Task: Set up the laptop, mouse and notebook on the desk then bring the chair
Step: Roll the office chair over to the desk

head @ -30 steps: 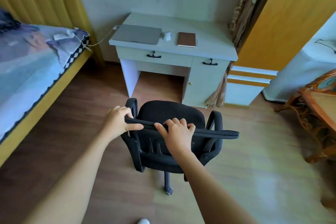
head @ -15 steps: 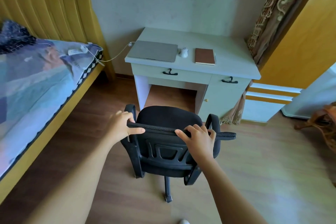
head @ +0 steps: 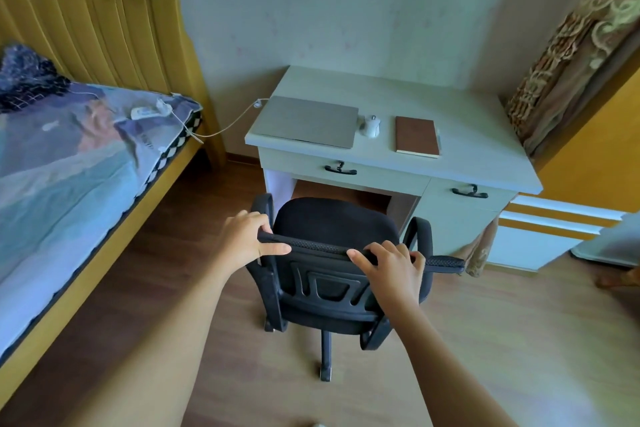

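The black chair [head: 332,253] stands on the wood floor [head: 502,340], its seat just in front of the gap under the desk [head: 485,135]. The left hand [head: 247,239] grips the left end of the chair's top bar, and the right hand [head: 391,263] curls over it near the right end (hands apart). On the desk, the shut laptop [head: 308,121] lies at the left front corner, then the white mouse [head: 370,125], then the brown notebook [head: 417,136]. A bed [head: 69,156] is at the left.
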`<state>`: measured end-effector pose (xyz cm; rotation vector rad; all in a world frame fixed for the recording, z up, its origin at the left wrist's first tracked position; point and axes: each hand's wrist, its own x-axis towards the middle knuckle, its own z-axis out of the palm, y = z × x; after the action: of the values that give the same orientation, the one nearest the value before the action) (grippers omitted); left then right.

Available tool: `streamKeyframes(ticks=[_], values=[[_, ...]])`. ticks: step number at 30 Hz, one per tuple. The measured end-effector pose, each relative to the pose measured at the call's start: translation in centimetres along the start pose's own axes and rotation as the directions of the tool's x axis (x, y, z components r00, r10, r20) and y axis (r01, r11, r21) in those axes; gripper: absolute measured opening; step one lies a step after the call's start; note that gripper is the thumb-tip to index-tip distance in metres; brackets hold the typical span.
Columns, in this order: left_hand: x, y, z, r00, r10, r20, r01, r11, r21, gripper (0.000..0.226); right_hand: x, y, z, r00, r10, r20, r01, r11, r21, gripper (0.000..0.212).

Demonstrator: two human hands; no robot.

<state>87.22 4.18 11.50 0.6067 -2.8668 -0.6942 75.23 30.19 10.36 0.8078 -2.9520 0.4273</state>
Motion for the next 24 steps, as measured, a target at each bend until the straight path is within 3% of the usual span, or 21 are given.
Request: streamKeyframes(ticks=[6, 12, 18, 24], values=[[5.0, -0.9, -0.1, 1.000, 0.014, -0.010, -0.014, 1.000, 0.015, 0.048, 4.6, -0.4, 0.6, 1.000, 0.012, -0.029, -0.012, 1.000, -0.012, 0.059], [8.6, -2.0, -0.1, 0.999, 0.037, -0.024, -0.037, 0.999, 0.027, 0.045, 7.6, -1.1, 1.2, 0.999, 0.036, -0.027, -0.034, 0.998, 0.050, 0.050], [11.9, -2.7, -0.1, 0.997, 0.066, -0.045, -0.064, 0.997, 0.047, 0.047, 10.8, -1.2, 1.5, 0.997, 0.061, 0.043, -0.065, 0.993, 0.100, 0.050], [13.3, -3.4, 0.5, 0.976, 0.157, -0.148, -0.150, 0.987, 0.062, 0.067, 12.9, -0.8, 1.3, 0.995, 0.057, 0.086, -0.066, 0.992, 0.109, 0.049]])
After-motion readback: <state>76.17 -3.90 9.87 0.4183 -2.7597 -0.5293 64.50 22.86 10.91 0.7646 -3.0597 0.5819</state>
